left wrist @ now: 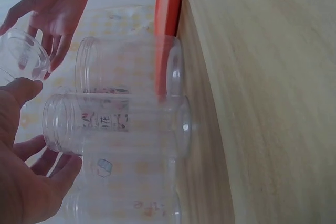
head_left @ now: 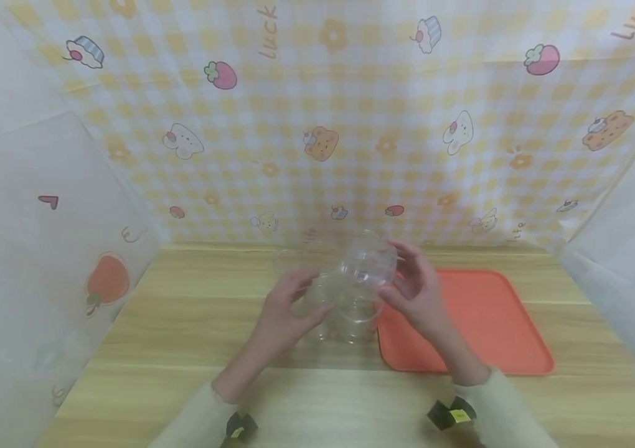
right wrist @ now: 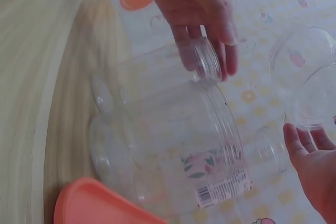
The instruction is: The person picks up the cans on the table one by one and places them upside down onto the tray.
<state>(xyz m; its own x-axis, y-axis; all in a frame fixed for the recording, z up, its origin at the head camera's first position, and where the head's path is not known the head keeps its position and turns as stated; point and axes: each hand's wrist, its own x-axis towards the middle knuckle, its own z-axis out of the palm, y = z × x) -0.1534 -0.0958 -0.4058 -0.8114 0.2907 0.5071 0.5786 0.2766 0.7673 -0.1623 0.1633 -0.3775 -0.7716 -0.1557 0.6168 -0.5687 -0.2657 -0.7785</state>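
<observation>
My right hand point(head_left: 415, 289) holds a clear plastic jar point(head_left: 370, 264) raised and tilted above the other jars, fingers and thumb at its side. Several more clear jars stand close together on the table. One of them, a jar with a printed label point(left wrist: 105, 121), is in the left wrist view. My left hand point(head_left: 289, 311) is at the rim of a standing jar point(right wrist: 157, 72), thumb and fingers spread apart. Its fingertips point(left wrist: 71, 169) are right by the jar's threaded neck. A label with a barcode point(right wrist: 223, 187) shows on a jar in the right wrist view.
An orange-red tray point(head_left: 491, 323) lies on the wooden table point(head_left: 183, 336), right of the jars and partly under my right forearm. A yellow checked cloth point(head_left: 272, 124) with cartoon prints hangs behind, and pale sheets point(head_left: 9, 186) stand at the sides.
</observation>
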